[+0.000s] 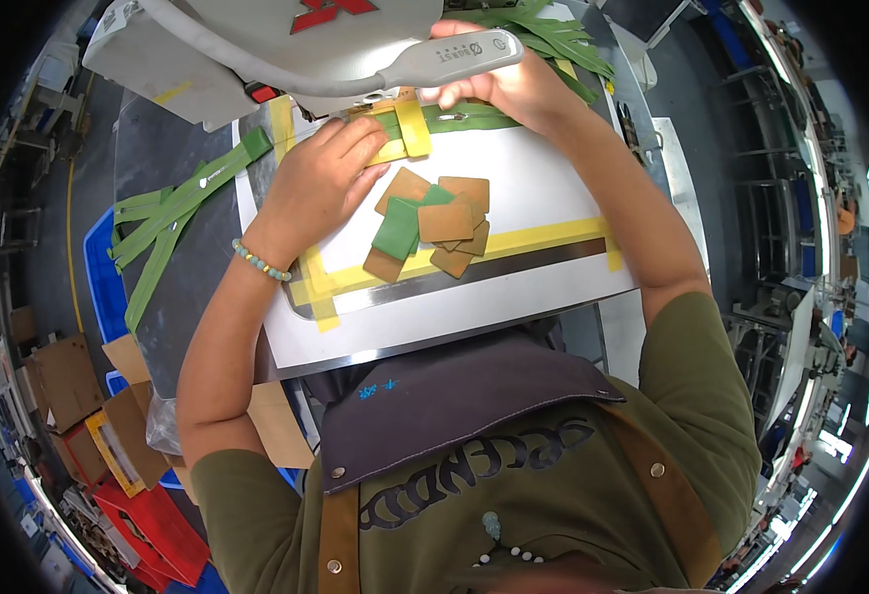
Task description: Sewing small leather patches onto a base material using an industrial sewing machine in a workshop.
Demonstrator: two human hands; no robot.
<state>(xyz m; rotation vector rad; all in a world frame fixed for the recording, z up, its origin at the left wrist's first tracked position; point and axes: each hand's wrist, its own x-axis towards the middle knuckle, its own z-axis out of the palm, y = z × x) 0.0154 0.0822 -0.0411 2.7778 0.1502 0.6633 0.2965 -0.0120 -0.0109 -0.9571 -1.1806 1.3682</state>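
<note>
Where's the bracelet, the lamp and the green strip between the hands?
Bracelet (260, 262): head view, on its beads.
Lamp (449, 61): head view, on its grey head.
Green strip (492, 117): head view, on its right part.

Wrist just behind left hand's (340, 163) grip: beaded bracelet (262, 261), blue-green plus yellowish beads. Farther back from both grips: olive short-sleeved T-shirt (246, 505), dark chest lettering (474, 470), teal motif (493, 530) with white dots. Apron bib (454, 416), nearer grips than lettering: dark purple-grey, light edge stitching, small blue mark (379, 388). Brown straps (667, 505), round metallic studs (657, 470)
</note>
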